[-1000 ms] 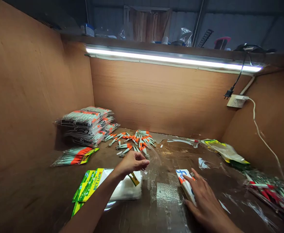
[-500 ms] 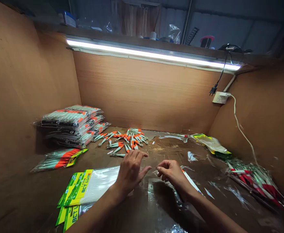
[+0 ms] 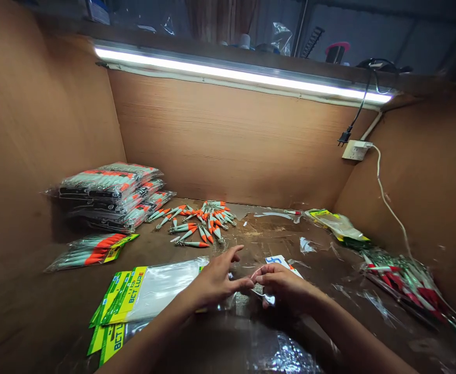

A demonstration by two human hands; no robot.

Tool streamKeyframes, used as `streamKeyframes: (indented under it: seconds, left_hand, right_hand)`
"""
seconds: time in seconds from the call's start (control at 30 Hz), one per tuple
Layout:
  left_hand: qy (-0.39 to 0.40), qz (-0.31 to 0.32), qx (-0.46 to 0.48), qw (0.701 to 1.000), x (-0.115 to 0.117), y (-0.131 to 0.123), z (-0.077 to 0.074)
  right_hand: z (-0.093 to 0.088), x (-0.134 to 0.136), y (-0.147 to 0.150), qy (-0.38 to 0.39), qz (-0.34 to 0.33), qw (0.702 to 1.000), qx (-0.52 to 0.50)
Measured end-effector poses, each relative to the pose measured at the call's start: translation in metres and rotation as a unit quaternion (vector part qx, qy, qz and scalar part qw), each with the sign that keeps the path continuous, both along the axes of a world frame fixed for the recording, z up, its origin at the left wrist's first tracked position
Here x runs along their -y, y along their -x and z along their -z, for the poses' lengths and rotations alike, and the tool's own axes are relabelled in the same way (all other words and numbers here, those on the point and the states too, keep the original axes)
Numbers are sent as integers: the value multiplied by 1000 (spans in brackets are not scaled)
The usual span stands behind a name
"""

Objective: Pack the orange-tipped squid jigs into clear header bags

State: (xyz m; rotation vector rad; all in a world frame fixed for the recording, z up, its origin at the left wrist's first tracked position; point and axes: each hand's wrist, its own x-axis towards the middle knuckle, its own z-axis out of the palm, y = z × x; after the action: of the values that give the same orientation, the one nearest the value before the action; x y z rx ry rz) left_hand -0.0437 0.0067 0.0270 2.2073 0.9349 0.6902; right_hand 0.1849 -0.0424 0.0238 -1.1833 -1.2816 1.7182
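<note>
My left hand [image 3: 220, 278] is open at the middle of the table, fingers spread, its thumb pointing at my right hand. My right hand [image 3: 280, 280] is pinched closed on a small thin piece of clear plastic [image 3: 258, 274] beside the left thumb. A white card with blue print [image 3: 275, 259] lies just behind the right hand. Left of my left hand are stacked yellow and green BCT LURE bags [image 3: 134, 293] with clear fronts. Beyond the hands lies a loose pile of orange and pale green lures [image 3: 208, 221].
Packed lure bundles [image 3: 106, 189] are stacked at the back left, with one filled bag [image 3: 91, 251] before them. Red and white lures [image 3: 407, 285] lie at the right, near yellow-topped bags [image 3: 339, 227]. Crumpled clear plastic [image 3: 286, 353] is near the front edge.
Both hands have come slightly lower and closer together. A thin clear piece now shows at the right fingertips, and the white card with blue print has come into sight.
</note>
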Motion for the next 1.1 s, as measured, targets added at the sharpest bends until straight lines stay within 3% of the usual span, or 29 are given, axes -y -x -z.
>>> streamKeyframes:
  seconds: [0.13, 0.23, 0.3, 0.37, 0.43, 0.5, 0.63, 0.73, 0.93, 1.1]
  left_hand:
    - [146, 0, 34, 989, -12, 4, 5]
    - [169, 2, 58, 984, -19, 8, 6]
    - [170, -8, 64, 983, -21, 10, 5]
    - [179, -15, 62, 982, -23, 12, 4]
    - [193, -16, 62, 979, -26, 13, 6]
    - [204, -13, 66, 977, -28, 14, 9]
    - [199, -3, 53, 979, -31, 15, 14]
    - [191, -7, 26, 981, -32, 17, 13]
    - [181, -20, -8, 983, -31, 20, 9]
    - [170, -8, -27, 985, -29, 19, 8]
  right_hand:
    - [-5, 7, -7, -78, -52, 994, 57]
    - [-12, 13, -18, -176, -11, 974, 145]
    - [-11, 19, -30, -257, 69, 933, 241]
    - [-3, 28, -45, -314, 135, 869, 358]
    - [12, 38, -60, -325, 147, 812, 461]
    - [27, 48, -73, -302, 118, 787, 525]
    - [36, 53, -84, -276, 82, 791, 539]
    - [28, 46, -87, -302, 82, 804, 507]
    - [15, 42, -86, -312, 54, 861, 398]
    - [8, 41, -88, -318, 2, 866, 386]
